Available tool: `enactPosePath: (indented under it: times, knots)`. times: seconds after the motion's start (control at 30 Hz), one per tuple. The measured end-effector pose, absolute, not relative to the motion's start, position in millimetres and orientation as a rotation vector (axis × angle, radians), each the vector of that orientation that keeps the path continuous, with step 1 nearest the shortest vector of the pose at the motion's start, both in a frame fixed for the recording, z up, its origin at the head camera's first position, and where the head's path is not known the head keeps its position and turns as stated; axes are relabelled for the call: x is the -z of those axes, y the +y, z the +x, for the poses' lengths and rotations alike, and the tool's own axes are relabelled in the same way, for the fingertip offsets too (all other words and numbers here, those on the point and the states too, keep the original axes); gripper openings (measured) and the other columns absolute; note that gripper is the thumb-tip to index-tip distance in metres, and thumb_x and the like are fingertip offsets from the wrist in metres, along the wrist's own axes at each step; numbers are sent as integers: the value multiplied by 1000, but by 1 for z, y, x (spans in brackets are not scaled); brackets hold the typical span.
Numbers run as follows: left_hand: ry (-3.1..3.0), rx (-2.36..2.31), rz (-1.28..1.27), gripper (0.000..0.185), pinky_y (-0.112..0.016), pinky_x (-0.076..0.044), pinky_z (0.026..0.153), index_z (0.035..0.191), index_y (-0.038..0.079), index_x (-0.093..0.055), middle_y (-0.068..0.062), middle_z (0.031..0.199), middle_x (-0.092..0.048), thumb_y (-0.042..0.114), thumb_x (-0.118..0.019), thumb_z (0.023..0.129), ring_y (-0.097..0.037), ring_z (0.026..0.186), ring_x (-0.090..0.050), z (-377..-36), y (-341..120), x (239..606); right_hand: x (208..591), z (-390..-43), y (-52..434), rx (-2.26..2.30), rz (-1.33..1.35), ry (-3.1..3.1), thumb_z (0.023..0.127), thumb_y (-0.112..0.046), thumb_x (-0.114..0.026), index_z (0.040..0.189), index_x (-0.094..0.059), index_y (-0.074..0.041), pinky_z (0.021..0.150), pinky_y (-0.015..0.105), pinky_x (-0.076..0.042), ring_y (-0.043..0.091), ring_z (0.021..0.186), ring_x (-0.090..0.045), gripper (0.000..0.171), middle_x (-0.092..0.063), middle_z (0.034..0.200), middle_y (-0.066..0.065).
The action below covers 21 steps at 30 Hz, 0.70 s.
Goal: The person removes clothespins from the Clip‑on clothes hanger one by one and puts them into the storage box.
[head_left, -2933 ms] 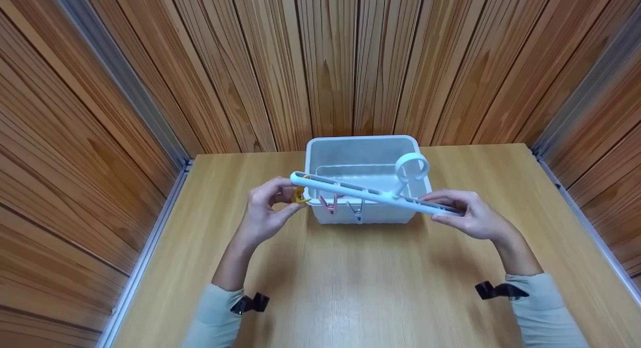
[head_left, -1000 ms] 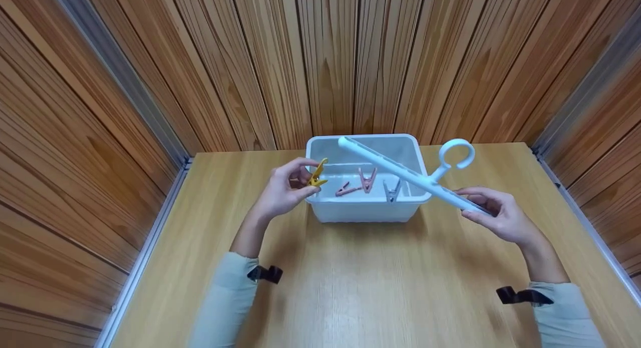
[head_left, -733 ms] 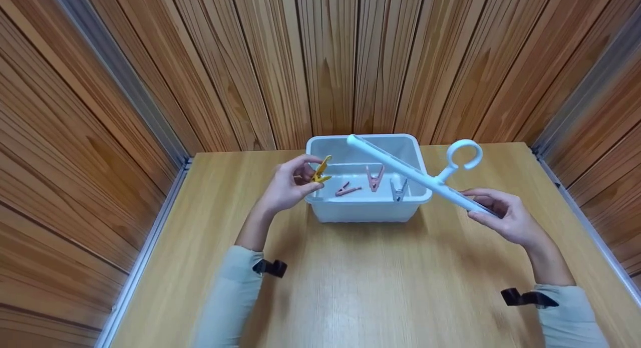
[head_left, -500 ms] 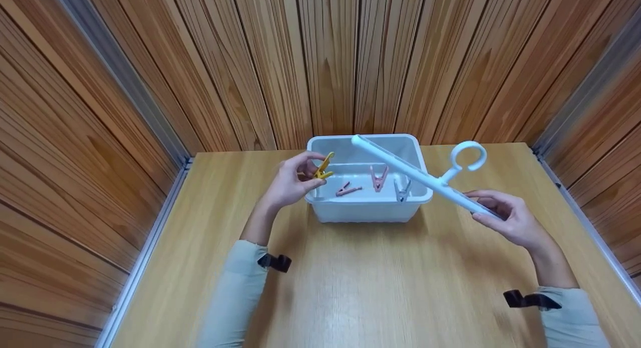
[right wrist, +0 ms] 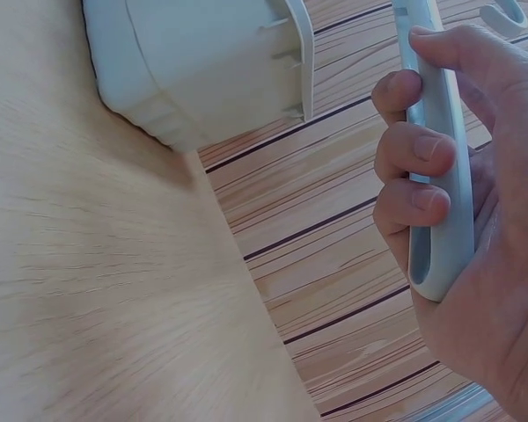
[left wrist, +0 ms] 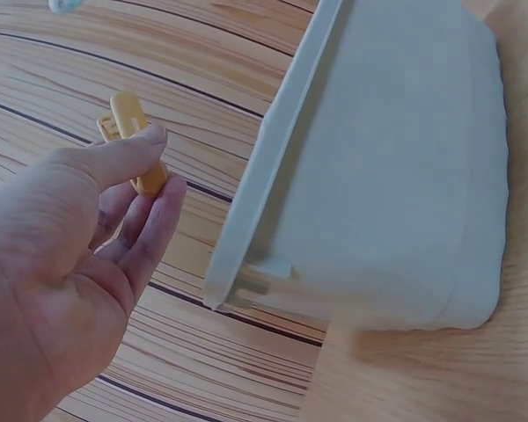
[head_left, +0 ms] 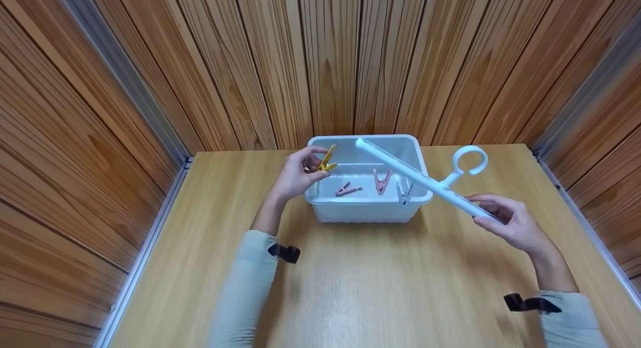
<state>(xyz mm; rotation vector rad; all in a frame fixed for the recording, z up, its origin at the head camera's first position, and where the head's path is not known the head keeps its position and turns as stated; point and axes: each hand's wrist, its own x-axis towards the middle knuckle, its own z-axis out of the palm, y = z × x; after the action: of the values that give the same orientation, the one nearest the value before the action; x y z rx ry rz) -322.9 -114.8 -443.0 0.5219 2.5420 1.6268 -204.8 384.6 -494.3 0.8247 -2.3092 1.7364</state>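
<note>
In the head view my left hand (head_left: 300,174) pinches a yellow clothespin (head_left: 328,160) between thumb and fingers, over the left rim of a white plastic bin (head_left: 368,213). The same clothespin (left wrist: 132,132) shows in the left wrist view, clear of the bin's wall. My right hand (head_left: 513,223) grips one end of a pale blue hanger (head_left: 410,174), which slants up to the left over the bin. Its open ring hook (head_left: 470,160) points up. Below the bar hang a pink clothespin (head_left: 381,183) and a grey clothespin (head_left: 404,194). Another pink clothespin (head_left: 348,190) lies inside the bin.
The bin stands at the back of the wooden table (head_left: 360,278), near the plank wall (head_left: 325,67). Plank side walls with metal rails (head_left: 150,228) flank the table. Each forearm wears a black wrist mount (head_left: 284,253).
The yellow clothespin, first at the hanger's left end, is apart from it and has risen over the bin's left side. The hanger has shifted right, its left end higher, with both hanging clothespins.
</note>
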Motion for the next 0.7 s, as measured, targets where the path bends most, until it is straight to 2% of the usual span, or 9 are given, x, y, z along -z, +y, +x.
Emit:
enactPosePath:
  times: [0.3,0.47,0.7]
  knots:
    - [2529,-1621,481,45,-29,-56,91,144,15,-73,-11,116,-72,8,-84,101,-22,104,-67,-330,-109,450,499,-206,386,-1781,836,-2292,90,29,-62,135,-70,13,70,20,-57,10,87,-74,49,-84,111,-1]
    - [2523,-1647,480,42,-38,-62,101,144,15,-73,-13,128,-77,10,-82,104,-26,112,-73,-331,-106,449,498,-206,386,-1752,811,-2316,90,29,-62,135,-70,13,68,20,-56,10,85,-72,48,-84,109,-2]
    - [2489,-1776,436,44,-46,-62,113,147,16,-72,-14,137,-79,11,-81,105,-31,125,-75,-332,-102,451,497,-205,385,-1762,797,-2318,91,29,-62,134,-70,14,70,20,-57,10,85,-74,47,-84,110,-1]
